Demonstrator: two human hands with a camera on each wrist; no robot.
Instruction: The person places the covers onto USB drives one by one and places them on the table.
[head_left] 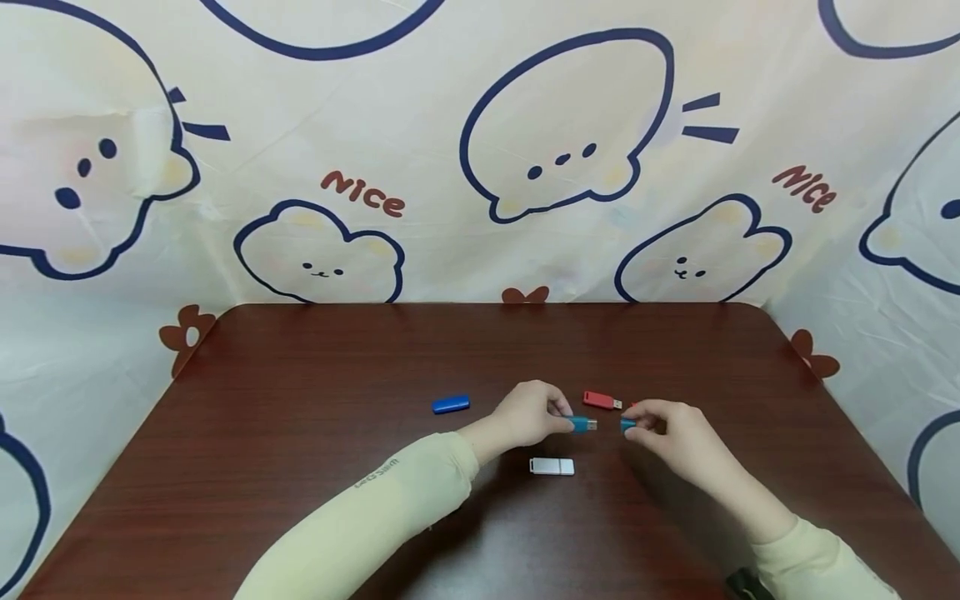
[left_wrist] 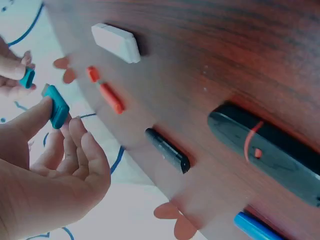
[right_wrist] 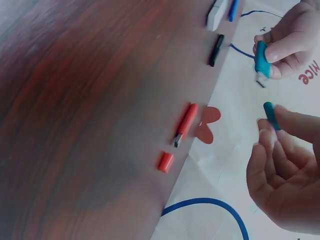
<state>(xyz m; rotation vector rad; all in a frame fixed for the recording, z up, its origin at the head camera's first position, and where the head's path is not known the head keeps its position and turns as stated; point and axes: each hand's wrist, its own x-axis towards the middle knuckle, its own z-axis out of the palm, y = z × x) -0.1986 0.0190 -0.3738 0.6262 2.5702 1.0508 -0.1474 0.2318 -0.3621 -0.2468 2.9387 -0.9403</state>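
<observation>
My left hand (head_left: 528, 412) pinches a teal USB flash drive (head_left: 581, 424) between thumb and fingers, its bare metal plug pointing right. Across a small gap, my right hand (head_left: 675, 429) holds the matching teal cap (head_left: 627, 425) with its fingertips. Both pieces are held above the table. Just behind the hands lies a red USB flash drive (head_left: 598, 400) with its plug exposed. Its red cap (right_wrist: 166, 162) lies off the plug end, mostly hidden by the right hand's fingers in the head view. Nearer me sits a white USB flash drive (head_left: 551, 467), capped.
A blue flash drive (head_left: 451, 404) lies left of the hands. The left wrist view shows a small black stick (left_wrist: 167, 150) and a larger dark oblong object (left_wrist: 265, 150) with a red mark. The brown table (head_left: 300, 358) meets a patterned cloth (head_left: 435, 250) behind.
</observation>
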